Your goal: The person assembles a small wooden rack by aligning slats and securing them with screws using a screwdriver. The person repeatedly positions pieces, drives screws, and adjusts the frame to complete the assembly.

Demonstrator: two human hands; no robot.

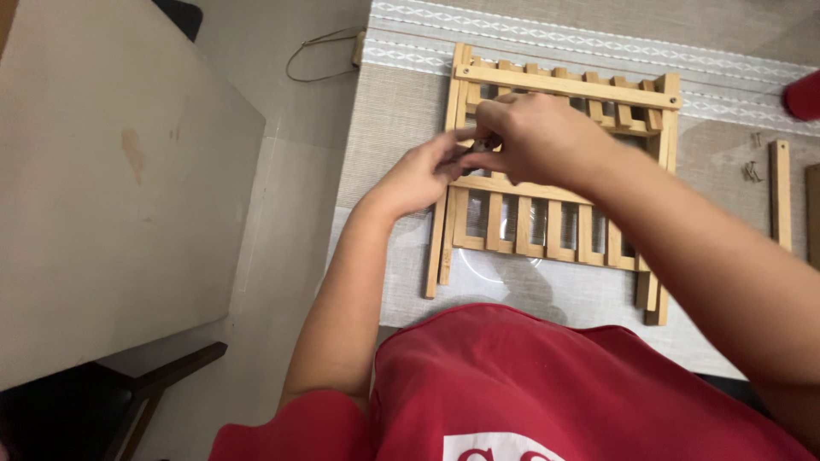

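Observation:
A light bamboo slatted rack (547, 226) lies flat on a grey woven mat (393, 111). Both hands meet over its left side, near the upper middle. My left hand (418, 175) pinches with its fingertips at a small dark part between the two hands. My right hand (534, 137) is curled over the same spot, its fingers closed on that small part. What the part is stays hidden by the fingers.
A loose bamboo strip (779, 195) and several small dark screws (752, 171) lie at the right. A red object (805, 96) sits at the far right edge. A white board (111, 188) fills the left, and a thin cord (320, 53) lies on the floor.

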